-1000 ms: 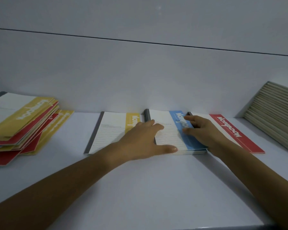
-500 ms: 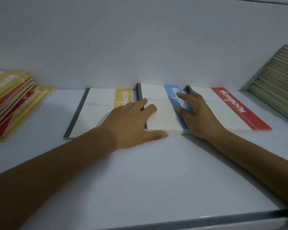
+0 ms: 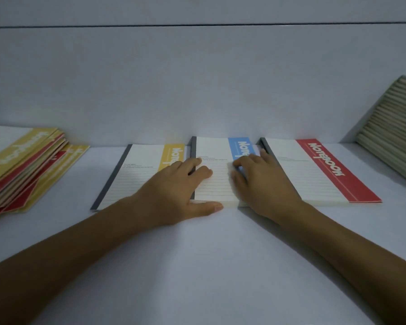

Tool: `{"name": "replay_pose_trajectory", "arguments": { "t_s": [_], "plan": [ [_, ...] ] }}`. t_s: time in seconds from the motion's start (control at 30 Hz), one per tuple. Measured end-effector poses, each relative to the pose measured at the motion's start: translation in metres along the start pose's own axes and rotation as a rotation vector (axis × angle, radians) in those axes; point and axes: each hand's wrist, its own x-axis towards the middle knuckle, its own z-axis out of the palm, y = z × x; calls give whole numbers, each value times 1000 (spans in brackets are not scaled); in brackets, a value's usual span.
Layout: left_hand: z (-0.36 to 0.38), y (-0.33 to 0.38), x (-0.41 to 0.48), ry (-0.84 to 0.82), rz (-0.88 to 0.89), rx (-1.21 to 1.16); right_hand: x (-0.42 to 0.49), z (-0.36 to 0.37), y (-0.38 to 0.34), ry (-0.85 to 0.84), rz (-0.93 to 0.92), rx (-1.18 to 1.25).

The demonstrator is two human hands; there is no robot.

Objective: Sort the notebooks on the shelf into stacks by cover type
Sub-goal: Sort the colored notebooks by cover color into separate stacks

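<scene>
Notebooks with a blue band (image 3: 217, 181) sit in 1 neat stack at the back of the white shelf (image 3: 197, 266), between a yellow-band notebook (image 3: 138, 174) on the left and a red-band stack (image 3: 314, 174) on the right. Your left hand (image 3: 174, 191) lies flat on the blue stack's left edge with its thumb along the front, and your right hand (image 3: 263, 186) rests on its right side, bent fingers pressing down, gripping nothing. 1 messy pile (image 3: 21, 165) of yellow and red notebooks lies far left, and tan books (image 3: 394, 137) lean far right.
</scene>
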Motion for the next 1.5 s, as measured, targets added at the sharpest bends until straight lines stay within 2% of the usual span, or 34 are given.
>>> {"name": "replay_pose_trajectory", "arguments": {
  "t_s": [0.1,0.17,0.23,0.3,0.4,0.53,0.67,0.77,0.83,0.9,1.13,1.2,1.37,1.5],
  "plan": [
    [-9,6,3,-101,-29,71,0,-4,-3,5,-9,-59],
    [-15,10,4,-111,-59,181,0,-6,-5,38,-38,-92],
    [-18,15,2,7,-28,305,0,-7,-8,69,-91,-129],
    [-13,17,-5,160,75,368,-2,-9,-10,75,-114,-140],
    [-2,20,-13,235,112,333,-5,-10,-11,61,-172,-170],
    [-13,26,-16,67,-64,294,-5,-21,-11,-17,-171,-77],
    [-16,19,-44,159,-173,194,-6,-29,-17,-1,-186,82],
    [-19,9,-67,225,-221,205,-4,-30,-34,28,-254,110],
    [-22,2,-76,73,-322,212,-5,-29,-50,47,-291,135],
    [-21,-5,-81,-31,-342,215,-6,-28,-66,51,-320,145],
    [-46,-42,-120,189,-268,174,-8,-16,-126,76,-391,95],
    [-54,-59,-142,252,-287,68,-6,-8,-157,70,-428,105],
    [-76,-105,-217,435,-367,-419,1,10,-253,86,-469,181],
    [-88,-150,-268,497,-455,-703,13,21,-323,75,-468,182]
  ]
}}
